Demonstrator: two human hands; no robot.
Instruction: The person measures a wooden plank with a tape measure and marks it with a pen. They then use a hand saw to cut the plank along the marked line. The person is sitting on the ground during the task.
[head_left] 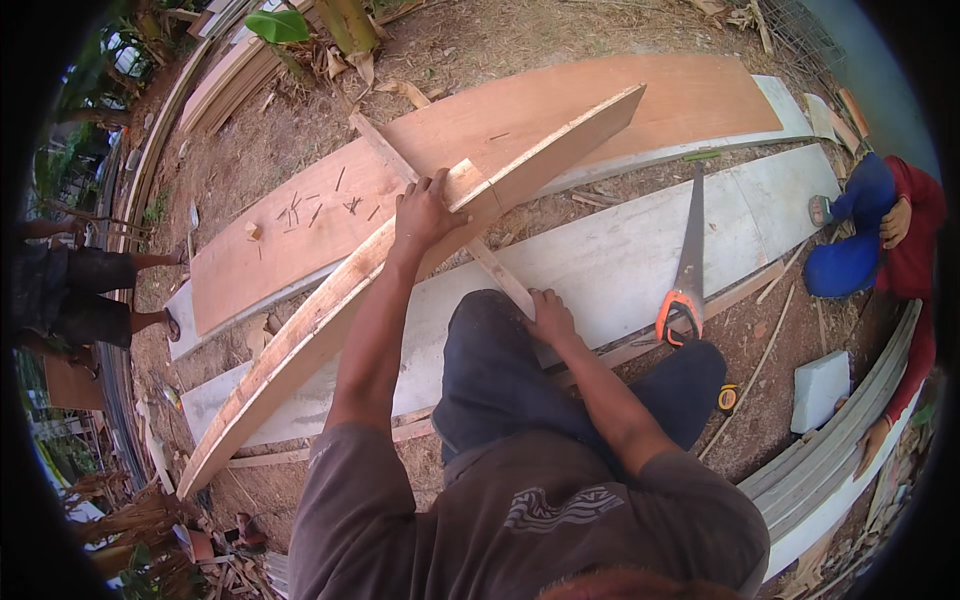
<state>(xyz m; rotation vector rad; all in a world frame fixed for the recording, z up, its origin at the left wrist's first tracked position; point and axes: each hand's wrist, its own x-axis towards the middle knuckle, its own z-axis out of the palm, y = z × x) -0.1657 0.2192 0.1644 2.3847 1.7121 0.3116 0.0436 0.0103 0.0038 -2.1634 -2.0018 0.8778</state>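
Right hand (550, 318): palm down, fingers loosely curled, pressing the near end of a thin wooden batten (440, 205) at the knee; a pressing hold, not a full wrap.
Left hand (428, 212): arm stretched forward, fingers spread and hooked over the top edge of a long plywood strip (400, 270); gripping that edge.
Hands: two counted, both bare, both on wood.
Plywood strip: one. Stood on its long edge, tilted, running from lower left near the ground up to upper right. Pale raw face, rough edge, far end cut to a slanted point.
Batten: one. Narrow, straight, light wood. Runs from the right hand away to the upper left, crossing under the strip just by the left hand, far end lying on the brown sheet.
Handsaw (688, 262): one. Dark blade, orange and black handle, flat on the grey board (620, 260), just right of the right hand, handle toward the wearer.
Tape measure (728, 398): one, small, yellow and black, on the dirt by the right knee.
Grey boards: two seen, long, flat on the ground, side by side.
Brown plywood sheet (620, 105): one, wide, reddish, beyond the strip, lying partly over the farther grey board.
Nails (300, 208): loose scatter on the brown sheet, count cannot be told; a small wood block (253, 231) beside them.
Other people: two. One at the left rim, bare legs and dark shorts (70, 295); one at the right rim, red sleeve (915, 250), blue garment.
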